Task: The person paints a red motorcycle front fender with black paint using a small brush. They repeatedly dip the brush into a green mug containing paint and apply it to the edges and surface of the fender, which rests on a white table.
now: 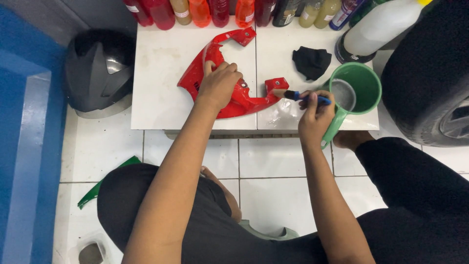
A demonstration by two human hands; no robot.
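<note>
Both bare forearms stretched forward from bent knees; left hand [218, 84] pressed palm-down, fingers spread and curled; right hand [315, 116] closed in a pinch grip, wrist slightly cocked, thumb on top

Red curved plastic motorcycle fairing panel [229, 73], glossy, lying flat on the white tiled platform, bracket tabs at far and right ends. Blue-handled brush [300, 96], lying level just right of it, pale bristles touching the right tab.

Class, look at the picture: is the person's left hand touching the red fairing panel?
Touching. The head view shows the left hand pressed flat on the red fairing panel, fingers curled over its upper edge.
</note>
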